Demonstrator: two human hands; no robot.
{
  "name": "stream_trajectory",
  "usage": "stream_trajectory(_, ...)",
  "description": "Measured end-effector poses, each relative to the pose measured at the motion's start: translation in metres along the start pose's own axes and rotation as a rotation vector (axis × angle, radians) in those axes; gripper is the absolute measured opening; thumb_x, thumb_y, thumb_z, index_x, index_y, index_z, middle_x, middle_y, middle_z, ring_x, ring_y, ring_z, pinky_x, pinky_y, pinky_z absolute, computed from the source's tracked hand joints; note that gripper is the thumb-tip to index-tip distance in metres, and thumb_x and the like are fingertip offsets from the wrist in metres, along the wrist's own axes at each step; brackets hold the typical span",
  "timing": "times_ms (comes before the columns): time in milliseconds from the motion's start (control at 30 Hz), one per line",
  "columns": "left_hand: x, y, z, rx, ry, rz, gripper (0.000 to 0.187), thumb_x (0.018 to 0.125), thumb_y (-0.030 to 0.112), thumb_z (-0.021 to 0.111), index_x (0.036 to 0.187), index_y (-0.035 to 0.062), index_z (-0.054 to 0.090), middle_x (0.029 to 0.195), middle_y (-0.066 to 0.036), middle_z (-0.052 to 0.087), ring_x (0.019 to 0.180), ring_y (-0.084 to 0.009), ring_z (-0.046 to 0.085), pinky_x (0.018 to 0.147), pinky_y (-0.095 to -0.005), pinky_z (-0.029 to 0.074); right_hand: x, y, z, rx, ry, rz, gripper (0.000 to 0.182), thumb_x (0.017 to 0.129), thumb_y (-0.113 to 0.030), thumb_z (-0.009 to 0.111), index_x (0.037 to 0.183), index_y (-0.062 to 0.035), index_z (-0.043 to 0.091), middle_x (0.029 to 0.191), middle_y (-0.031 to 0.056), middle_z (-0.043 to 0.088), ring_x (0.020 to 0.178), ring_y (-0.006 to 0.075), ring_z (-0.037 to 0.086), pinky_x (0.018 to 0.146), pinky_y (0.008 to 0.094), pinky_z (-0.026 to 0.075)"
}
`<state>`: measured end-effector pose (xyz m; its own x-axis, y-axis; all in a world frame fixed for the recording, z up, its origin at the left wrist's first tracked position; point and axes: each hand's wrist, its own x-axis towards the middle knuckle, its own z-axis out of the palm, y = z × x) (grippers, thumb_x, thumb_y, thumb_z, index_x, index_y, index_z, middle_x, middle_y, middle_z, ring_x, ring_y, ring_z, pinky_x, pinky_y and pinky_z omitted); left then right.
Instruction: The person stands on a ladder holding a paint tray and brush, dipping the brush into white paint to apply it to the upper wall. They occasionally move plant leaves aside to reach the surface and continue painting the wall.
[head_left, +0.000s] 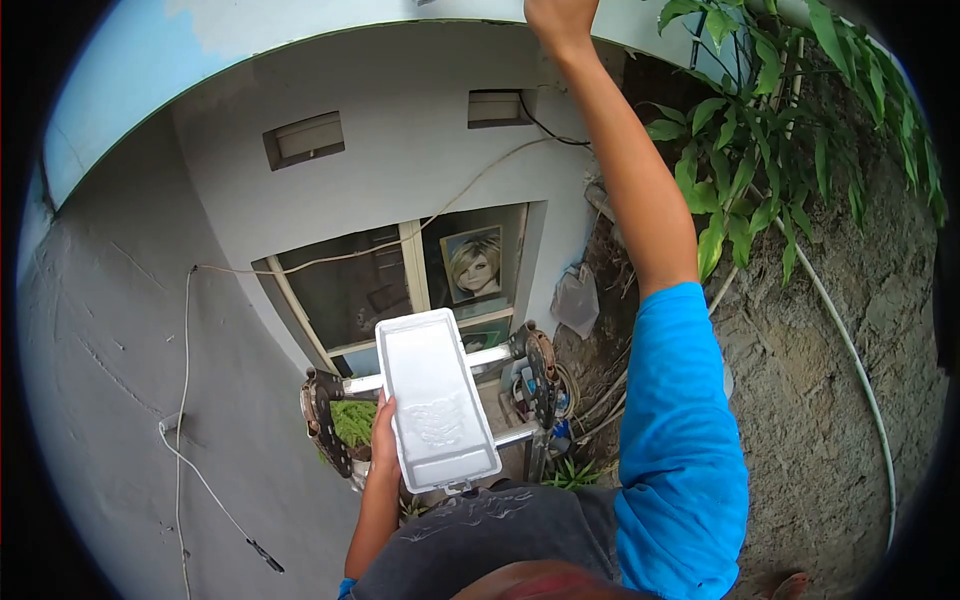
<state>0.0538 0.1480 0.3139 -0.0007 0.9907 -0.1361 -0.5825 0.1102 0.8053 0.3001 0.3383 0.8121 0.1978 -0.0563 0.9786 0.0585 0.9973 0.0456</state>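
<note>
My left hand [384,436] grips the left edge of a long white paint tray [428,365]. White paint covers the tray's floor, with ripple marks toward its near end. Up at the top edge of the view, my right hand [562,18] is raised close to a pale band of wall [330,18], part light blue and part whiter. The picture's edge cuts off its fingers, so what it holds, if anything, is hidden. Below the tray stand the top rails and hinges of a metal ladder [541,375].
A window [370,285] with a framed picture sits in the grey wall ahead. A thin cable [188,350] hangs along the left wall. Leafy plants [745,150] overhang at right, before a rough earth bank [800,400] with a pale pipe [850,345]. Coiled hose lies below.
</note>
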Motion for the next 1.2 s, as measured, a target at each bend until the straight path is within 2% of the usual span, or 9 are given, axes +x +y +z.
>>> stream_trajectory(167,0.005,-0.004,-0.006,0.005,0.008,0.010,0.063,0.098,0.027,0.048,0.152,0.0031,0.025,0.141,-0.013,0.047,0.126,-0.0224,0.048,0.106,-0.0313,0.037,0.000,0.040,-0.060,-0.078,0.086,0.094,0.021,0.098,-0.016,0.057,0.104,0.0036,0.057,0.087,0.0086,0.062,0.076,0.0161,0.066,0.068,0.0293,0.058)
stream_trajectory(267,0.004,-0.004,-0.006,-0.002,0.000,0.015,0.063,0.098,0.027,0.048,0.152,0.0035,0.026,0.141,-0.013,0.047,0.126,-0.0222,0.048,0.105,-0.0309,0.036,0.005,0.064,-0.138,-0.222,0.193,-0.091,0.026,0.092,-0.024,0.065,0.091,0.0018,0.064,0.083,0.0092,0.069,0.076,0.0166,0.067,0.069,0.0318,0.053)
stream_trajectory(467,0.005,-0.004,-0.008,0.027,0.004,0.005,0.063,0.097,0.026,0.049,0.152,0.0045,0.026,0.143,-0.012,0.046,0.127,-0.0220,0.048,0.105,-0.0303,0.036,0.021,0.049,-0.212,-1.044,0.468,-0.312,0.021,0.089,-0.021,0.062,0.088,0.0005,0.063,0.075,0.0125,0.070,0.069,0.0290,0.070,0.064,0.0377,0.053)
stream_trajectory(667,0.003,-0.001,-0.005,0.014,0.018,-0.017,0.064,0.097,0.026,0.049,0.153,0.0045,0.025,0.144,-0.012,0.045,0.127,-0.0217,0.047,0.105,-0.0297,0.036,0.046,0.066,-0.149,-1.209,0.094,-0.477,0.021,0.093,-0.021,0.061,0.098,-0.0012,0.062,0.075,0.0102,0.067,0.068,0.0277,0.068,0.065,0.0385,0.055)
stream_trajectory(733,0.004,-0.002,-0.006,0.003,0.005,-0.010,0.064,0.097,0.026,0.049,0.153,0.0047,0.025,0.144,-0.012,0.045,0.127,-0.0217,0.047,0.105,-0.0298,0.036,0.040,0.034,-0.095,-0.900,0.069,-0.278,0.021,0.096,-0.018,0.058,0.100,0.0027,0.059,0.078,0.0070,0.062,0.068,0.0175,0.065,0.062,0.0302,0.053)
stream_trajectory(800,0.005,-0.006,-0.010,-0.009,-0.006,0.002,0.064,0.097,0.026,0.049,0.153,0.0048,0.025,0.144,-0.012,0.045,0.128,-0.0217,0.047,0.106,-0.0299,0.036,0.040,0.042,-0.074,-0.865,0.076,-0.431,0.020,0.095,-0.019,0.059,0.096,0.0014,0.058,0.073,0.0050,0.059,0.065,0.0153,0.062,0.060,0.0301,0.050)
stream_trajectory(900,0.009,-0.009,-0.015,0.029,0.000,0.040,0.063,0.097,0.026,0.048,0.153,0.0053,0.026,0.145,-0.012,0.044,0.128,-0.0218,0.047,0.106,-0.0301,0.036,0.021,0.007,-0.043,-0.145,0.109,-0.130,0.016,0.096,-0.015,0.056,0.091,-0.0002,0.055,0.075,0.0045,0.058,0.064,0.0134,0.060,0.063,0.0306,0.054)
stream_trajectory(1000,0.004,-0.003,-0.006,0.018,-0.002,0.031,0.062,0.097,0.025,0.048,0.153,0.0058,0.027,0.145,-0.012,0.045,0.128,-0.0218,0.047,0.105,-0.0302,0.037,-0.009,-0.017,-0.046,0.001,0.057,-0.019,0.022,0.096,-0.018,0.058,0.102,0.0033,0.058,0.086,0.0106,0.065,0.072,0.0231,0.068,0.068,0.0361,0.060)
stream_trajectory(1200,-0.003,0.003,0.004,0.039,0.019,0.046,0.057,0.097,0.026,0.047,0.148,0.0033,0.034,0.136,-0.012,0.052,0.121,-0.0210,0.052,0.103,-0.0304,0.039,-0.098,-0.060,-0.060,0.077,0.047,0.379,0.023,0.097,-0.015,0.057,0.108,0.0056,0.054,0.094,0.0119,0.062,0.080,0.0195,0.067,0.066,0.0316,0.061)
